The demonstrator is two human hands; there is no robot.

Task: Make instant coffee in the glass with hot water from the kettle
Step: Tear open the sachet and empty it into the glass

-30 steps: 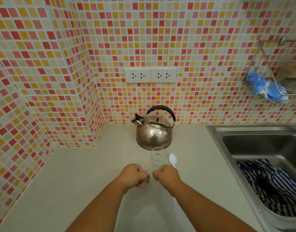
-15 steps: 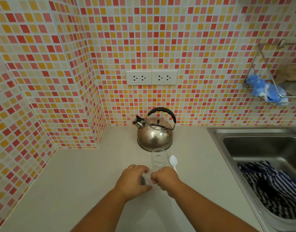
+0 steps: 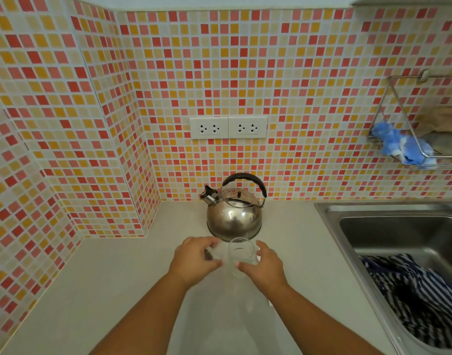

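Observation:
A clear empty glass (image 3: 241,252) stands on the pale counter (image 3: 117,290), just in front of the steel kettle (image 3: 233,216) with its black handle. My left hand (image 3: 194,262) pinches a small clear sachet (image 3: 213,253) with dark coffee granules, held against the glass's left rim. Around the glass's right side lies my right hand (image 3: 267,267), thumb on the front wall and fingers behind. That hand hides most of the white spoon; only a white tip (image 3: 270,302) shows beside the wrist.
A steel sink (image 3: 399,226) at the right holds a dark striped cloth (image 3: 419,295). A wire rack (image 3: 411,139) with blue cloths hangs on the tiled wall. Two sockets (image 3: 228,127) sit above the kettle. A tiled corner juts out at the left.
Both hands moved forward from in front of the glass up to it. The left hand carried the sachet to the rim; the right hand left the sachet and went to the glass's side.

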